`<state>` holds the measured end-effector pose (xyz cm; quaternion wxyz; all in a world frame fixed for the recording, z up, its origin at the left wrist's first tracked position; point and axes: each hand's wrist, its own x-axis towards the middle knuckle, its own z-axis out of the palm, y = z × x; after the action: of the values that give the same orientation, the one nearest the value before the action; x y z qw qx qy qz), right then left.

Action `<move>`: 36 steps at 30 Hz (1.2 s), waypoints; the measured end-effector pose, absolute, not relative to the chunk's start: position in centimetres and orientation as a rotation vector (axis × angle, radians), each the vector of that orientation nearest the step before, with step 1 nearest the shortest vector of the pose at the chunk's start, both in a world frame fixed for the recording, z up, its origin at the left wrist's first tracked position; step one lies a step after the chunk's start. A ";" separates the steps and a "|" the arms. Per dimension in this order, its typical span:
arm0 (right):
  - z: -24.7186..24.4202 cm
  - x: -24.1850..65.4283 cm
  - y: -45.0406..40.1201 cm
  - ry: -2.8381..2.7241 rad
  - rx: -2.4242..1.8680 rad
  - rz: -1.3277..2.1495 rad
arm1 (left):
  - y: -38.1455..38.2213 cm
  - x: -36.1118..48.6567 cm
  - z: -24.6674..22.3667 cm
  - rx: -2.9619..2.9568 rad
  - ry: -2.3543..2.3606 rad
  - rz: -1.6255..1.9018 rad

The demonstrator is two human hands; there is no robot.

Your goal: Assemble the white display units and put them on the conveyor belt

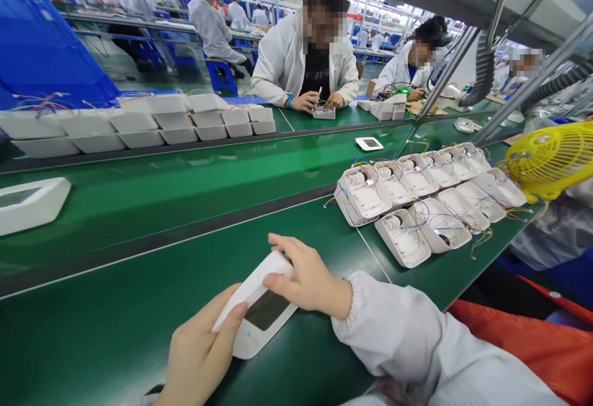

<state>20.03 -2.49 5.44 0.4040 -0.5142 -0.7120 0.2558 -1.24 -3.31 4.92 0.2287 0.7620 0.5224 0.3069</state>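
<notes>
A white plastic device (252,338) with a dark rectangular screen is tilted above the green bench in front of me. My left hand (201,344) grips its lower left side, thumb on the front near the screen and fingers behind the edge. At the upper right end, my right hand (308,273) is closed round the device, its thumb on the front face and its fingers over the top edge. Right of my hands, open white housings (365,193) with coloured wires stand in two rows on the bench.
A green conveyor (185,183) runs beyond a dark rail, carrying a white unit (37,205) at left and a small screen panel (369,144). Stacked white housings (139,123) line the far side. A person (306,54) works opposite. A yellow fan (549,159) stands right.
</notes>
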 end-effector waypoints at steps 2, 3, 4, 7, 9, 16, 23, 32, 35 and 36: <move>5.6 20.1 -2.4 -1.844 -1.348 0.669 | -3.3 -1.3 4.9 2.021 1.503 0.851; 5.7 20.1 -2.3 -1.883 -1.375 0.673 | -3.3 -1.3 4.8 1.995 1.511 0.858; 5.8 20.2 -2.2 -1.921 -1.397 0.668 | -3.4 -1.2 4.8 1.976 1.500 0.859; 6.1 20.4 -2.0 -1.990 -1.417 0.627 | -3.8 -0.8 4.9 1.936 1.447 0.873; 6.1 20.5 -1.8 -1.982 -1.397 0.629 | -4.0 -0.6 5.1 1.911 1.423 0.878; 3.6 20.7 -1.1 -1.601 -1.116 1.049 | -3.4 -0.9 4.8 1.752 1.451 0.935; 3.4 20.4 -1.6 -1.448 -0.926 1.298 | -2.6 -0.8 3.2 1.530 1.490 1.111; 5.7 20.6 -2.9 -1.988 -0.832 0.169 | -3.1 -1.3 1.7 1.943 1.136 1.243; 6.5 21.2 -2.6 -2.145 -0.841 0.254 | -3.1 -1.8 1.4 2.059 1.151 1.146; 6.6 21.5 -2.4 -2.175 -0.866 0.301 | -3.1 -1.8 1.4 2.044 1.169 1.136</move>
<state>21.51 -2.43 6.64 0.3809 -0.3393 -0.8519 0.1180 -1.77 -3.06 1.40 0.2605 0.7549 0.4316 0.4196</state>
